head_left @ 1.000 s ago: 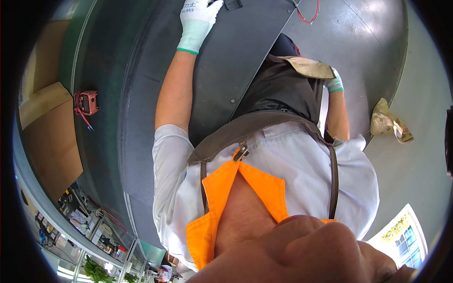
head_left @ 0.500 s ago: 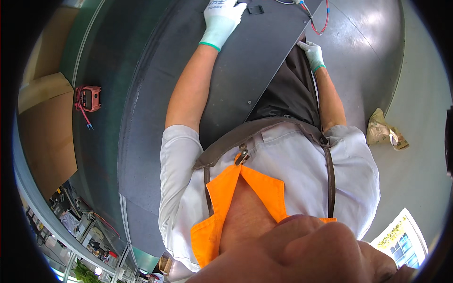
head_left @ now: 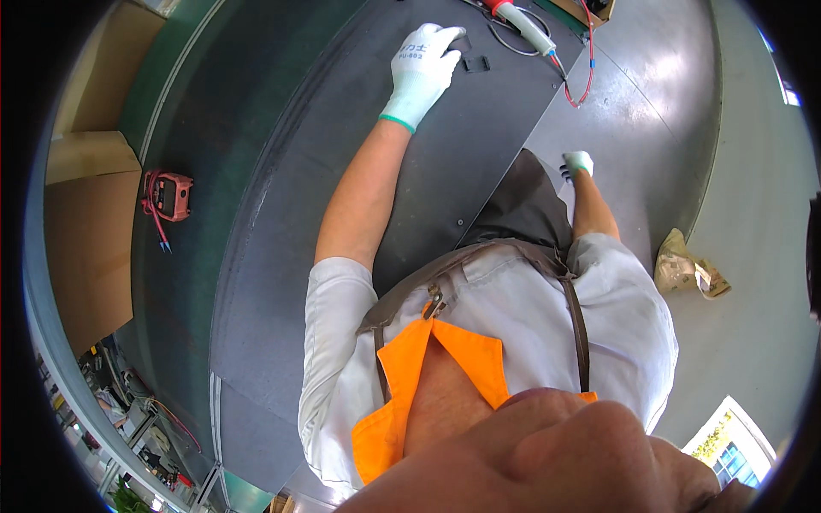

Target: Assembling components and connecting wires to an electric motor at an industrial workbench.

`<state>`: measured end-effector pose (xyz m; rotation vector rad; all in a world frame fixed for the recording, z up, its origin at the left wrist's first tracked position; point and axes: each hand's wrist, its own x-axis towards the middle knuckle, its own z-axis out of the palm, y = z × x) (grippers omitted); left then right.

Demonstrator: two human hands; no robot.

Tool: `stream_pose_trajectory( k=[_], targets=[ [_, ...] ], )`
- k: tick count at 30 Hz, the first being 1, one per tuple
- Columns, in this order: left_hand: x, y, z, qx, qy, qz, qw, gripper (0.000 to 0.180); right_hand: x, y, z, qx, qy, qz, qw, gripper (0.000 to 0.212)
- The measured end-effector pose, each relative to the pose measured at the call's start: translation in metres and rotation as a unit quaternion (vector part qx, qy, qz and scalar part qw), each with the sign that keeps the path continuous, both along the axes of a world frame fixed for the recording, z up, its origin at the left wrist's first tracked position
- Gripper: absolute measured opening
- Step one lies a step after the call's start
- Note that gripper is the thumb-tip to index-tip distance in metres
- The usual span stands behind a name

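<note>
My left hand point(head_left: 425, 73), in a white glove with a green cuff, is over the dark grey bench top point(head_left: 410, 179). Its thumb and forefinger come together around what looks like a small dark piece point(head_left: 463, 43), partly hidden by the fingers. Just beside them a small black square piece point(head_left: 476, 64) lies flat on the surface. My right hand point(head_left: 579, 162), gloved the same way, hangs off the bench's right edge, past my dark apron point(head_left: 522, 201). Its fingers are loosely bent and apart, in shadow, and I see nothing held in them.
A red-and-white handheld tool point(head_left: 528, 30) lies near the far bench edge, with red and blue wires point(head_left: 590, 64) looping over it. Left stands a red meter-like device point(head_left: 174, 197) with leads, near cardboard point(head_left: 90, 239). Crumpled brown paper point(head_left: 684, 267) lies on the floor at right.
The view has shifted, showing more of the bench's far side. My right hand has come away from the apron's edge. My left hand is now at the small pieces, fingers drawn together.
</note>
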<state>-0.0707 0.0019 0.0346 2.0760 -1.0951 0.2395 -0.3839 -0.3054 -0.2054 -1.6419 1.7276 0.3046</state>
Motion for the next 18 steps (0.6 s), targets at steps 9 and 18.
stream_pose_trajectory(
  k=[9,18],
  targets=[
    [0.005,0.003,0.004,0.027,0.047,0.012,0.998,0.030,0.046,0.053,0.242,-0.041,-0.571,0.128,0.810,0.030],
    [0.005,-0.018,0.007,-0.046,0.078,-0.038,0.995,0.035,0.185,0.158,0.282,-0.438,-0.235,0.542,0.678,0.034]
  ],
)
